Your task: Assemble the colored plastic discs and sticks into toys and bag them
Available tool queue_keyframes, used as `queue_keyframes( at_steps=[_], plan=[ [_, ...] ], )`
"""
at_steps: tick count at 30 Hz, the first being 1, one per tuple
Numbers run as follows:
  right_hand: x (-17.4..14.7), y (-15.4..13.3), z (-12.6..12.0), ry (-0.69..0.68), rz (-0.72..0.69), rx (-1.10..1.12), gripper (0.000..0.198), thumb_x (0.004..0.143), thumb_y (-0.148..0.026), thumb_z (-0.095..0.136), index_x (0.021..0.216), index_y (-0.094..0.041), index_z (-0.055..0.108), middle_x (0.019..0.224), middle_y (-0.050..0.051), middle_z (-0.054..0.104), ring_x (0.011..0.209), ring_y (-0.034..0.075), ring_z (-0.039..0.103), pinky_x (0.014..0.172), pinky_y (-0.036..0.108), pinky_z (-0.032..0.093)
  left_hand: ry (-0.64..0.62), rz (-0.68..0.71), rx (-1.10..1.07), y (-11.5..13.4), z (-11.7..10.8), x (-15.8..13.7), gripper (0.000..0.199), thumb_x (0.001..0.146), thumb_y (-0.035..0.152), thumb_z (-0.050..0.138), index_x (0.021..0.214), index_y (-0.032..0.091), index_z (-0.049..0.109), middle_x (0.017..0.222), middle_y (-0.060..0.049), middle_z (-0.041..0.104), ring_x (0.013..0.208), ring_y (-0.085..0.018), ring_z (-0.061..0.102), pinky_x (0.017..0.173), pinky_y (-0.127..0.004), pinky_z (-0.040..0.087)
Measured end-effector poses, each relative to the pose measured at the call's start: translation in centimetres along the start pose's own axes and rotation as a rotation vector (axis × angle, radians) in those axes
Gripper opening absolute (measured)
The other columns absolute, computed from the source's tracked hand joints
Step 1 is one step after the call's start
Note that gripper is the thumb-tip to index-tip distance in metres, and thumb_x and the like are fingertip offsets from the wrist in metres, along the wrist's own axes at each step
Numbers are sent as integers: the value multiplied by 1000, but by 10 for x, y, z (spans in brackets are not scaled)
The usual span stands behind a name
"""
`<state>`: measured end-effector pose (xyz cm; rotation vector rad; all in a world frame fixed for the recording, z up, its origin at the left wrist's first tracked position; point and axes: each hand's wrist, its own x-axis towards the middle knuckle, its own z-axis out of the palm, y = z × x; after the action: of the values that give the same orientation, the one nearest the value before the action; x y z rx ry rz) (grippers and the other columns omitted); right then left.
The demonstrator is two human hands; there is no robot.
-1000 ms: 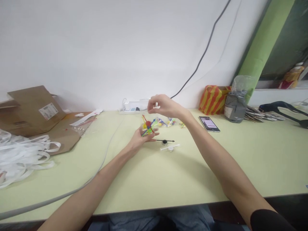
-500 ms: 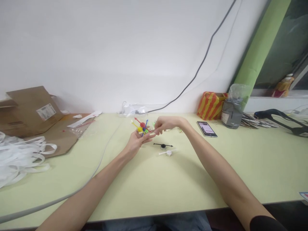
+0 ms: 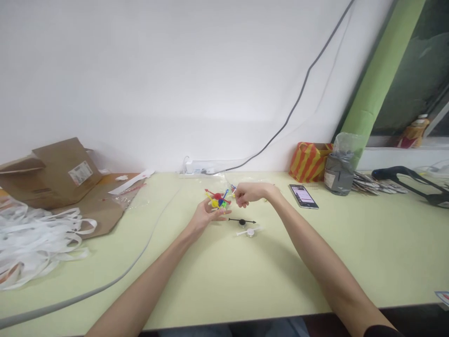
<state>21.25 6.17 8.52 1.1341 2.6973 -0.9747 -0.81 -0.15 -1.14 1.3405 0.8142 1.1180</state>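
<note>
My left hand [image 3: 205, 217] is closed around a bunch of plastic arrow spinners. Among them show a red spinner [image 3: 217, 196], a yellow spinner [image 3: 214, 203], a blue spinner [image 3: 221, 202] and a green spinner [image 3: 224, 205]. Just to their right, my right hand [image 3: 247, 194] hangs with curled fingers, apart from the left; whatever they may hold is hidden. Behind it, coloured pieces [image 3: 233, 189] partly show beside a clear plastic bag. On the table in front of both hands lie a black spinner [image 3: 242, 222] and a white spinner [image 3: 250, 232].
At left are a cardboard box [image 3: 63, 178], white straps [image 3: 42, 238] and a grey cable [image 3: 115, 279]. A power strip [image 3: 198, 167] lies by the wall. To the right are a phone [image 3: 303, 196], a striped bag [image 3: 308, 161], a grey pouch [image 3: 338, 173] and a black frame [image 3: 410, 182].
My hands were touching at the fingertips and are now apart. The green spinner shows more plainly among those in my left hand. The whole view has shifted slightly.
</note>
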Motion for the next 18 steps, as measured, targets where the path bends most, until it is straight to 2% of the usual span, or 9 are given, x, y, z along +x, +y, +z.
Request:
queue_keyframes(
  at_steps=[3, 6, 9, 13, 15, 18],
  plan=[
    [-9, 1, -5, -11, 164, -37, 19, 75, -32, 68, 74, -13, 69, 77, 7, 72, 71, 16, 63, 63, 24, 44, 59, 2, -37, 1, -1, 0, 58, 74, 39, 81, 121, 16, 56, 125, -18, 66, 106, -33, 70, 75, -37, 63],
    [-7, 4, -3, -115, 269, -61, 35, 64, -46, 78, 76, -14, 71, 79, 7, 71, 73, 17, 62, 62, 26, 45, 141, 6, -58, 1, -3, 3, 52, 74, 42, 80, 111, 13, 60, 122, -19, 68, 111, -35, 67, 71, -38, 63],
    [11, 4, 14, -231, 262, -98, 44, 58, -54, 81, 75, -14, 71, 77, 5, 69, 71, 16, 60, 61, 26, 44, 197, 22, -72, 0, -5, 4, 51, 73, 44, 80, 107, 12, 62, 121, -19, 68, 115, -36, 64, 72, -40, 64],
    [36, 4, 33, -304, 191, -155, 35, 60, -45, 81, 69, -15, 65, 69, -1, 62, 65, 12, 54, 59, 24, 40, 204, 41, -86, -1, -7, 3, 48, 71, 42, 82, 104, 14, 60, 123, -18, 67, 116, -35, 64, 75, -41, 63],
    [36, 8, 31, -265, 133, -145, 26, 66, -37, 76, 68, -15, 64, 67, -1, 61, 63, 11, 53, 58, 23, 38, 207, 47, -82, -1, -6, 2, 52, 70, 39, 83, 109, 17, 56, 121, -15, 69, 113, -33, 66, 75, -40, 63],
    [18, 18, 11, -50, 99, -61, 16, 73, -29, 66, 67, -14, 62, 69, 2, 65, 63, 12, 54, 56, 23, 37, 210, 7, -24, 0, -4, 0, 63, 68, 37, 85, 118, 20, 50, 113, -12, 71, 102, -29, 70, 66, -34, 62]
  ],
)
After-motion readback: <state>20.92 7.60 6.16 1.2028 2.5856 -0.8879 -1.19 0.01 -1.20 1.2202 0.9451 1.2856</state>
